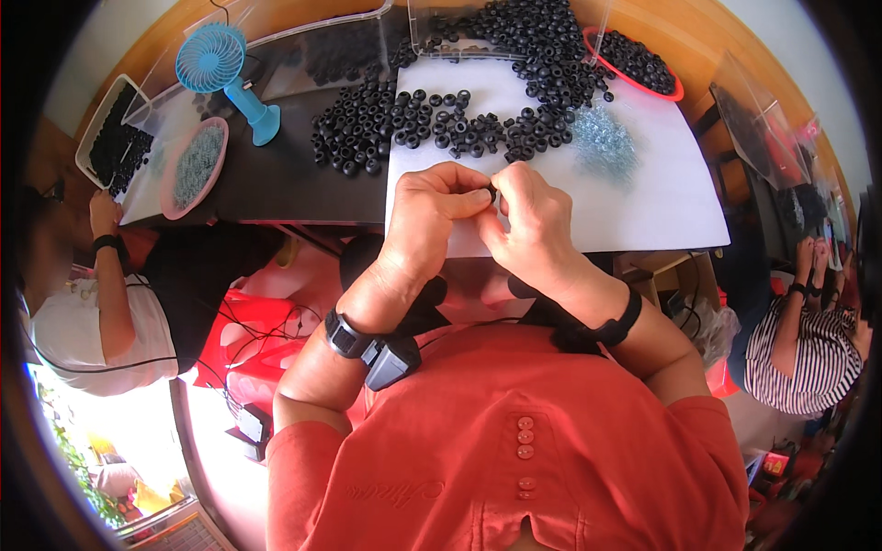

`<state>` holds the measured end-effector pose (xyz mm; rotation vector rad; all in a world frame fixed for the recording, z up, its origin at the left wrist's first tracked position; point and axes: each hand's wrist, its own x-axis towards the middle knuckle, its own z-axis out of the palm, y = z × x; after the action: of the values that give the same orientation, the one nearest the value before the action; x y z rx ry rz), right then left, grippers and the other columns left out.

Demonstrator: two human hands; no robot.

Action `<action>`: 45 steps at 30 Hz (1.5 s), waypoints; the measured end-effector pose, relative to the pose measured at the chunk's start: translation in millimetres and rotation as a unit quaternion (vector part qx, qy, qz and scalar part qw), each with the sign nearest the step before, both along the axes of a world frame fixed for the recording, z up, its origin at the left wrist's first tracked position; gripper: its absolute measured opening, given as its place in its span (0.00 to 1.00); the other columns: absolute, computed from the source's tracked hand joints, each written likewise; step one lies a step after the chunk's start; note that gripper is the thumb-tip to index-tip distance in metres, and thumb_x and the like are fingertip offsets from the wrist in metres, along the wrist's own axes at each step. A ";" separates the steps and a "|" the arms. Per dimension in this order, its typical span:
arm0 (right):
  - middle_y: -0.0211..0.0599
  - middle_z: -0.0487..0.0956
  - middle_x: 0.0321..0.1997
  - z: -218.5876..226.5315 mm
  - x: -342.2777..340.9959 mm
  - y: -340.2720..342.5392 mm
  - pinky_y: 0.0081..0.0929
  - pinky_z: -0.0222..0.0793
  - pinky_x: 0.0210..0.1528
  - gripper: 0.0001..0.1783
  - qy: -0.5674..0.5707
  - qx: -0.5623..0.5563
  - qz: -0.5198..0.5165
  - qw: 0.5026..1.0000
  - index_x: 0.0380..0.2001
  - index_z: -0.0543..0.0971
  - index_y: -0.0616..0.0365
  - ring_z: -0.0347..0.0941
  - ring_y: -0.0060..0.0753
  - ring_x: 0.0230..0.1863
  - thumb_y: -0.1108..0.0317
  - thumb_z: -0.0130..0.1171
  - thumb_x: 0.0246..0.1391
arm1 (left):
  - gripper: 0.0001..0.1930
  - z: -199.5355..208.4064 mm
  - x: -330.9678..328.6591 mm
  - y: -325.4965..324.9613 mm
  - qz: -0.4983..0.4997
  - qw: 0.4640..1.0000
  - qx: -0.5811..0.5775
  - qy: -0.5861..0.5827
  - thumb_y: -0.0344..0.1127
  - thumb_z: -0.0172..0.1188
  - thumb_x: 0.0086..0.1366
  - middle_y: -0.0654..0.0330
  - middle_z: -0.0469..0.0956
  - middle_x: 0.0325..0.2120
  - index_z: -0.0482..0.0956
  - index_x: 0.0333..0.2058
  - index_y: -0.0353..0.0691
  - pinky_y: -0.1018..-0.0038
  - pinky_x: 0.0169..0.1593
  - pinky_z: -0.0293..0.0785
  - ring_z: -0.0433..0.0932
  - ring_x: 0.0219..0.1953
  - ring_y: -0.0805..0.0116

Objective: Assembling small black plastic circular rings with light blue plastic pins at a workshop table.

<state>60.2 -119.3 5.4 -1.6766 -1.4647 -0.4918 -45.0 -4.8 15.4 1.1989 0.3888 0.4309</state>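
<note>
My left hand [430, 219] and my right hand [531, 220] meet at the near edge of a white sheet [661, 197]. Together their fingertips pinch one small black rubber ring [491, 193], mostly hidden between them. Just beyond the hands a heap of black rubber rings [413, 124] spreads over the sheet and the dark table [276, 179]. A pile of small shiny metal pieces [604, 142] lies to the right of the heap.
A red tray of black rings [638, 62] and a clear bin [469, 28] stand at the back. A blue fan [225, 69] and a pink dish of metal pieces [195, 165] sit at the left. Seated people work at the left [101, 303] and right [804, 349].
</note>
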 end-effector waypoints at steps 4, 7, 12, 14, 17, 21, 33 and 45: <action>0.35 0.71 0.23 -2.5 4.8 2.5 0.39 0.68 0.21 0.16 -0.010 0.029 -0.037 0.999 0.28 0.68 0.55 0.73 0.43 0.23 0.73 0.67 0.39 | 0.07 7.7 3.0 -4.7 -0.001 1.000 0.021 0.015 0.23 0.62 0.65 0.55 0.82 0.35 0.82 0.41 0.26 0.76 0.45 0.77 0.80 0.36 0.71; 0.35 0.71 0.22 4.8 12.6 -4.4 0.39 0.68 0.21 0.16 0.004 0.023 -0.031 0.999 0.28 0.68 0.55 0.73 0.43 0.22 0.73 0.67 0.40 | 0.09 19.0 3.3 -6.9 -0.016 1.000 -0.002 0.023 0.27 0.60 0.68 0.54 0.82 0.32 0.82 0.40 0.25 0.75 0.39 0.78 0.81 0.33 0.69; 0.36 0.72 0.22 10.0 20.2 -15.0 0.39 0.68 0.21 0.17 0.038 -0.006 0.019 0.999 0.29 0.68 0.55 0.75 0.45 0.23 0.70 0.68 0.42 | 0.13 14.6 3.4 -8.0 -0.086 0.994 0.023 0.056 0.32 0.55 0.72 0.50 0.81 0.24 0.80 0.36 0.24 0.76 0.21 0.73 0.80 0.22 0.65; 0.37 0.74 0.22 12.9 24.9 -16.3 0.38 0.68 0.22 0.18 0.079 -0.037 0.055 0.995 0.30 0.67 0.55 0.76 0.46 0.23 0.69 0.68 0.43 | 0.13 11.8 3.2 -9.0 -0.088 0.995 0.018 0.053 0.31 0.56 0.71 0.50 0.81 0.23 0.79 0.36 0.24 0.77 0.20 0.72 0.79 0.20 0.66; 0.38 0.75 0.20 15.7 30.5 -18.8 0.38 0.68 0.22 0.17 0.097 -0.065 0.084 0.990 0.29 0.67 0.54 0.75 0.47 0.20 0.70 0.68 0.43 | 0.12 10.6 3.3 -13.3 -0.080 0.995 0.011 0.051 0.31 0.56 0.71 0.50 0.80 0.22 0.79 0.35 0.24 0.78 0.19 0.69 0.77 0.18 0.67; 0.38 0.74 0.19 4.5 30.1 -20.3 0.38 0.67 0.21 0.17 0.073 -0.029 0.100 0.992 0.29 0.67 0.54 0.75 0.47 0.19 0.71 0.67 0.43 | 0.12 8.6 3.2 -17.9 -0.074 0.996 0.018 0.054 0.32 0.57 0.71 0.51 0.80 0.22 0.80 0.35 0.25 0.79 0.18 0.68 0.77 0.17 0.69; 0.33 0.74 0.19 18.1 29.4 -40.9 0.29 0.69 0.25 0.25 0.213 -0.078 0.110 0.968 0.49 0.73 0.56 0.75 0.32 0.20 0.66 0.72 0.50 | 0.10 44.7 4.2 12.1 -0.004 0.990 0.135 0.031 0.30 0.58 0.65 0.55 0.79 0.21 0.82 0.31 0.27 0.78 0.17 0.67 0.75 0.17 0.70; 0.20 0.72 0.20 -10.1 70.8 -86.9 0.15 0.58 0.25 0.07 0.394 0.135 0.003 0.909 0.39 0.79 0.61 0.62 0.10 0.22 0.76 0.66 0.58 | 0.21 81.4 75.4 111.8 0.186 0.782 0.595 0.013 0.33 0.73 0.55 0.60 0.83 0.43 0.85 0.48 0.35 0.72 0.49 0.76 0.78 0.45 0.69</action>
<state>131.0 -206.2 -4.7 -1.3948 -0.7600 0.0170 30.4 107.0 96.8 2.3812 0.3706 1.0983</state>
